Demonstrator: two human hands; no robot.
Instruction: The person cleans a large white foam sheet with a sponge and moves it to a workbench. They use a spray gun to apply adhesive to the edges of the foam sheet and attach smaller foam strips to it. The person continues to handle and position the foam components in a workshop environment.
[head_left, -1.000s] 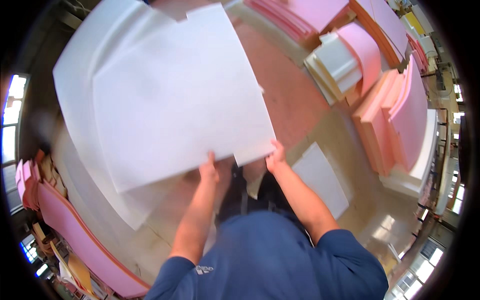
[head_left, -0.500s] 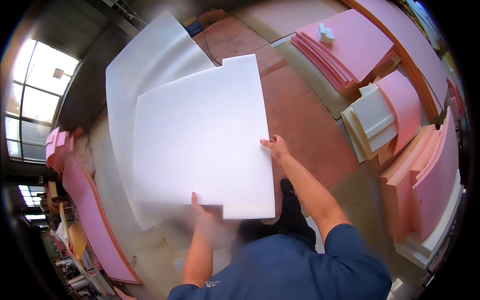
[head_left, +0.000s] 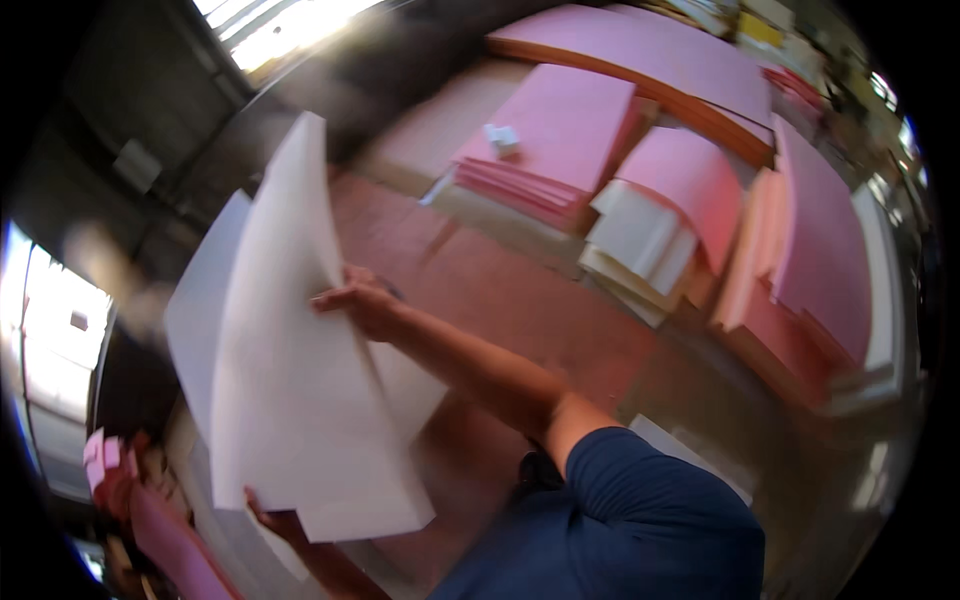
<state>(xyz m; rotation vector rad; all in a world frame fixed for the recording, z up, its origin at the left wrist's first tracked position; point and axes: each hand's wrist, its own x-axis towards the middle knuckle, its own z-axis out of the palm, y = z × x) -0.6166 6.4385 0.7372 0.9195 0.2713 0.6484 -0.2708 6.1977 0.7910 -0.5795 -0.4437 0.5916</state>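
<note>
Between my hands a large white foam sheet is held up, tilted and curving, with a notch cut at its lower corner. My right hand pinches its right edge, thumb on the near face and fingers behind. At the lower left edge, my left hand grips the sheet near the notch; most of its fingers are hidden behind it. Behind the held sheet shows another white sheet, partly covered. Motion blurs the sheet's edges.
A stack of pink sheets with a small white block on top lies beyond the reddish floor covering. Bent pink and white sheets stand right of it, then more pink pieces. A long pink sheet lies at lower left.
My view has swung to the right. The held sheet has gone from facing me nearly flat to tilted and bowed, farther left in view. Both hands keep their hold.
</note>
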